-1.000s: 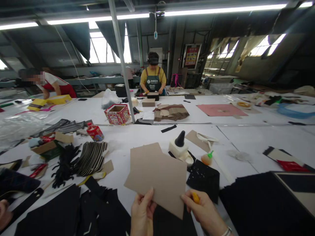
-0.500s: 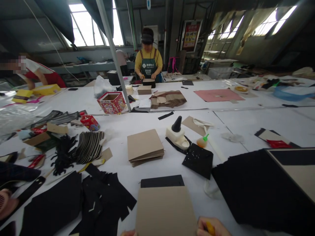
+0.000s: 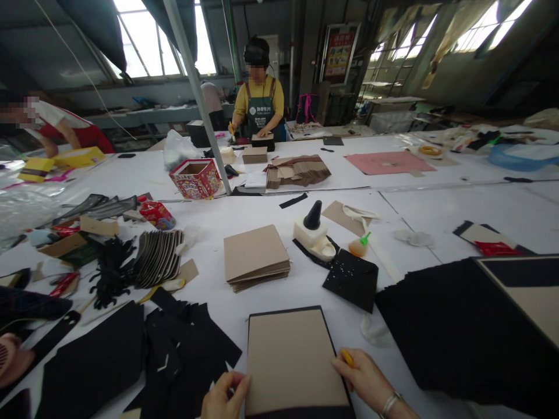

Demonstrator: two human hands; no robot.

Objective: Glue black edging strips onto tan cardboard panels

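A beige board [image 3: 292,355] lies on a black sheet [image 3: 301,413] at the bottom centre, with black margins showing along its far, right and near edges. My left hand [image 3: 226,396] is at the board's left edge, thumb and fingers closed on it. At the right edge, my right hand [image 3: 364,372] grips the board and also has a small yellow-orange tool [image 3: 347,357] in its fingers. Beyond the board stands a stack of beige boards [image 3: 257,253]. Black sheets [image 3: 91,361] are spread at the left, and a large black stack [image 3: 463,326] lies at the right.
A white glue container [image 3: 315,235] with a black cone, a speckled black piece [image 3: 353,279] and an orange-green bottle [image 3: 358,245] stand ahead. A red patterned box [image 3: 196,179] sits by a slanted pole [image 3: 196,87]. Across the table a person [image 3: 261,105] works; another bends at far left.
The beige board has shifted away from me on its black sheet, narrowing the far black strip and exposing a near one. Both my hands have come further into view.
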